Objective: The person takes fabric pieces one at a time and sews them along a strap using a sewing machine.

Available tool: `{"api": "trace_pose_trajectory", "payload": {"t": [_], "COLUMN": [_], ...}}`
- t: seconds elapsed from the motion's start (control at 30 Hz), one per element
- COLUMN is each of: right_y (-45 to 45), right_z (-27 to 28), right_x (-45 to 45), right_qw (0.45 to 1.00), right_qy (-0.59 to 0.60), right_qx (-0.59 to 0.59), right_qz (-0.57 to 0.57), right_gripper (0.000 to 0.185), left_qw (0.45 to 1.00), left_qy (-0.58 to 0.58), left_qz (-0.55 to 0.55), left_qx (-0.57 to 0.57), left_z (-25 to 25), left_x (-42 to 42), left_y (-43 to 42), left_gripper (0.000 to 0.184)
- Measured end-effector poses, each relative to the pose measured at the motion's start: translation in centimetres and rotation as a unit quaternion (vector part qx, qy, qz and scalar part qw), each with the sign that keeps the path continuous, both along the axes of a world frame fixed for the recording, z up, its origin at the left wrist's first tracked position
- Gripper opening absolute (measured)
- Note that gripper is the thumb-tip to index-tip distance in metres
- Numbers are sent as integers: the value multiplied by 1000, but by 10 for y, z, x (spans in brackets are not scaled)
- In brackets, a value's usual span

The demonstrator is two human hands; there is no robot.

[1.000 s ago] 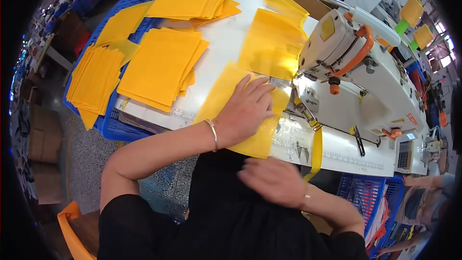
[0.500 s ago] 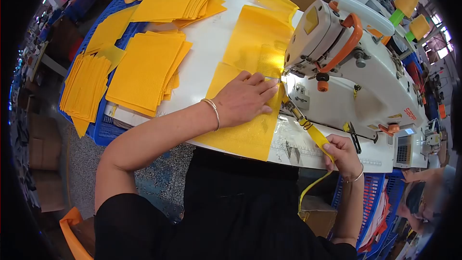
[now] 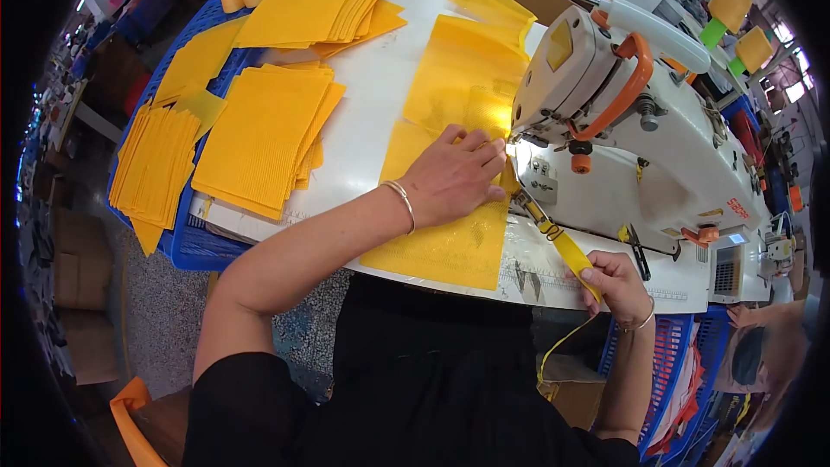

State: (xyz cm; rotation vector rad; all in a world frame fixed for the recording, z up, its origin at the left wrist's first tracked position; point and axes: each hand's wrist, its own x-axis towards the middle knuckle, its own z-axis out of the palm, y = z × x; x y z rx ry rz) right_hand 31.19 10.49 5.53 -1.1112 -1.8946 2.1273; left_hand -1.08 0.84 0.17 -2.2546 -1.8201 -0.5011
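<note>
My left hand [image 3: 461, 175] presses on a yellow fabric piece [image 3: 450, 251], its fingers slightly bent and its fingertips close to the needle area of the white sewing machine [image 3: 596, 78]. Another stretch of yellow fabric [image 3: 458, 69] lies behind it and reaches under the machine head. Between thumb and fingers, my right hand [image 3: 612, 281] holds a yellow strip [image 3: 571, 252], which runs up into a metal guide [image 3: 536, 212] beside the needle area. The strip's loose end hangs below the table edge.
Stacks of yellow fabric pieces [image 3: 264, 134] lie at the left, some over a blue basket [image 3: 203, 246]. Black snips [image 3: 638, 252] rest right of the guide. Thread cones [image 3: 731, 2] stand at the upper right. Blue crates [image 3: 666, 355] are below the table; a person's arm shows at the right edge.
My right hand has gone from the front edge of the fabric to the strip and gripped it. My left hand has moved nearer the needle area, with the fabric beneath it.
</note>
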Motion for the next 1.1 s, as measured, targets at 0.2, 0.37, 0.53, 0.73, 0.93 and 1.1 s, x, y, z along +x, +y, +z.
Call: {"api": "trace_pose_trajectory", "payload": {"t": [0.2,0.37,0.53,0.73,0.93,1.1], "right_y": [0,1,4,8,10,10], "right_z": [1,-3,-12,-12,-17,-17], "right_x": [3,10,23,30,32,34], "right_qw": [1000,1000,998,994,995,994], "right_qy": [8,22,54,91,97,109], "right_qx": [2,-5,-16,-52,-31,-29], "right_qz": [-7,-10,-13,-11,5,1], "right_gripper": [20,22,26,23,34,34], "left_qw": [996,994,997,997,996,996], "left_qy": [-80,-86,-53,-37,-31,-43], "left_qz": [-8,-19,-9,-11,-30,-27], "left_qx": [45,65,64,68,81,70], "left_z": [-16,-21,-10,-7,-8,-2], "left_x": [-4,-8,0,9,12,14], "left_y": [2,5,2,-1,-3,-6], "left_gripper": [42,38,32,26,25,25]}}
